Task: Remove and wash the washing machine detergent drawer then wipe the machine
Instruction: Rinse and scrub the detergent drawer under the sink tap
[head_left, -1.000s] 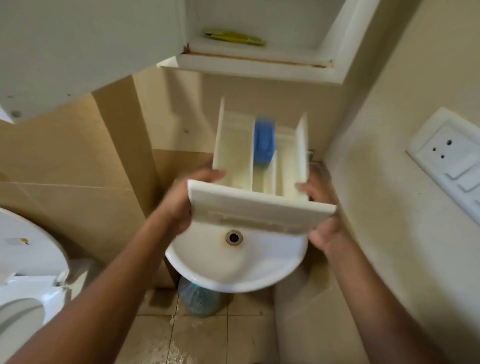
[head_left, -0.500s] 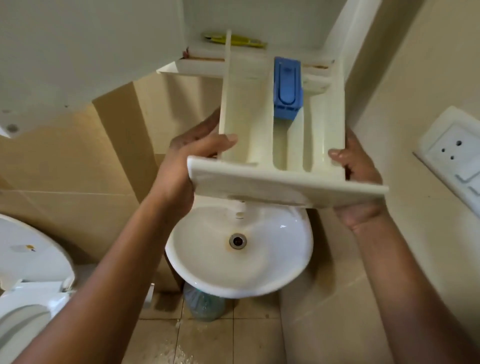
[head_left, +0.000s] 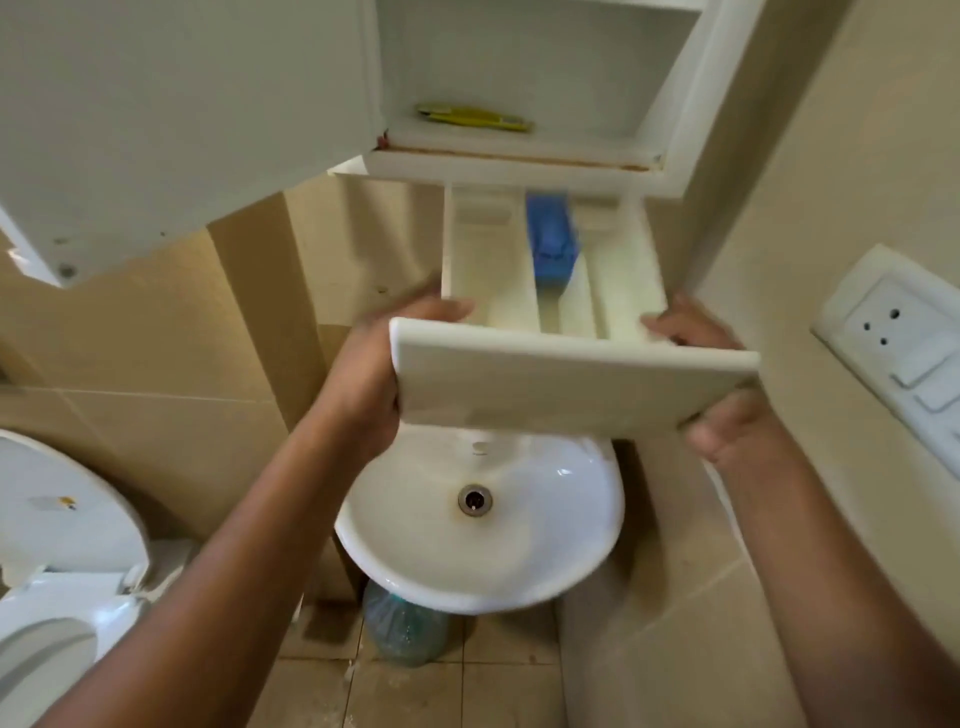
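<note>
**Detergent drawer held over the basin**

I hold the detergent drawer (head_left: 550, 332) in both hands, up in the air above the white sink (head_left: 483, 561) and clear of it. My left hand (head_left: 369, 374) has its grip closed round the left end of the drawer's front panel, thumb lying over the top edge and the fingers hidden behind. My right hand (head_left: 727, 395) has its grip clamped on the right end, thumb on the inside of the side wall and the other fingers curled beneath the panel's corner.

The front panel faces me and the drawer's far end points away toward the wall, just under the open wall cabinet (head_left: 524, 166). Inside the drawer I see long cream compartments running front to back and a blue insert (head_left: 550, 239) at the far end of the middle one; it is blurred.

On the cabinet's shelf lies a yellow object (head_left: 472, 117) that I cannot identify. The sink's drain (head_left: 474, 500) shows below the drawer. A clear bottle (head_left: 405, 629) stands on the tiled floor under the sink. A toilet (head_left: 62, 571) with its lid raised is at my left, and a white socket plate (head_left: 898, 338) sits on the wall at my right.
</note>
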